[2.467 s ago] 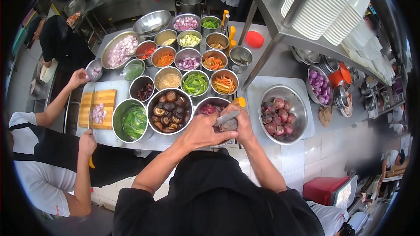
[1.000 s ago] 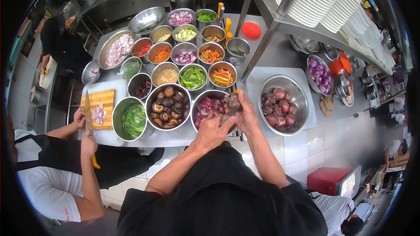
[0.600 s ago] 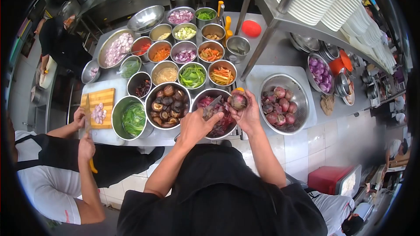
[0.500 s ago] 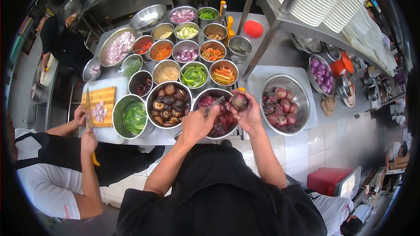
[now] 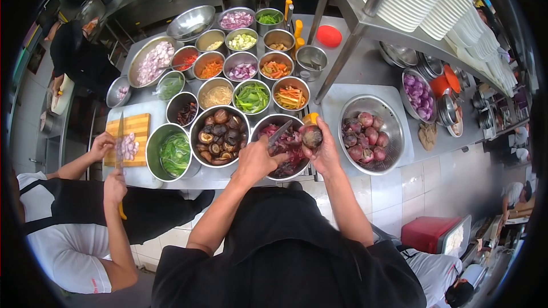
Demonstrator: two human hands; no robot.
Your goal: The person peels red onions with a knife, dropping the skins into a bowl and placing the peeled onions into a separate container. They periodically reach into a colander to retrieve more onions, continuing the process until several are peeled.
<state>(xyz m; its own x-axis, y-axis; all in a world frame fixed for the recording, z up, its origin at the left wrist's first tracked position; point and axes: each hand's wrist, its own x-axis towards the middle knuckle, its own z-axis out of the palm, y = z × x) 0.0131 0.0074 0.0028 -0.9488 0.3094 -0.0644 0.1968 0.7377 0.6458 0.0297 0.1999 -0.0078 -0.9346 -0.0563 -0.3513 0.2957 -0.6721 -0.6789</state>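
My left hand [image 5: 255, 161] is closed round a knife [image 5: 279, 131], its blade slanting up and away over a steel pot [image 5: 263, 178] of dark red onion peelings [image 5: 291, 157]. The index finger of that hand stretches toward the peelings. At the pot's right rim my right hand [image 5: 326, 154] grips a red onion [image 5: 312, 136], dark-skinned with a paler patch. To the right, a perforated steel colander [image 5: 399, 154] holds several more red onions [image 5: 365, 137] on a white board. Just left of the pot stands a steel pot of brown mushrooms [image 5: 220, 137].
Steel containers of cut vegetables [image 5: 251, 98] crowd the table's middle. At left, a co-worker's hands hold a knife [image 5: 119, 140] over chopped shallots on a wooden board [image 5: 140, 122]. A steel shelf post [image 5: 337, 68] and stacked white plates [image 5: 394, 0] rise at right.
The knife has come away from the onion and tilts over the pot, my left index finger now extended. My right hand still holds the onion. The co-worker's knife has moved onto the shallots.
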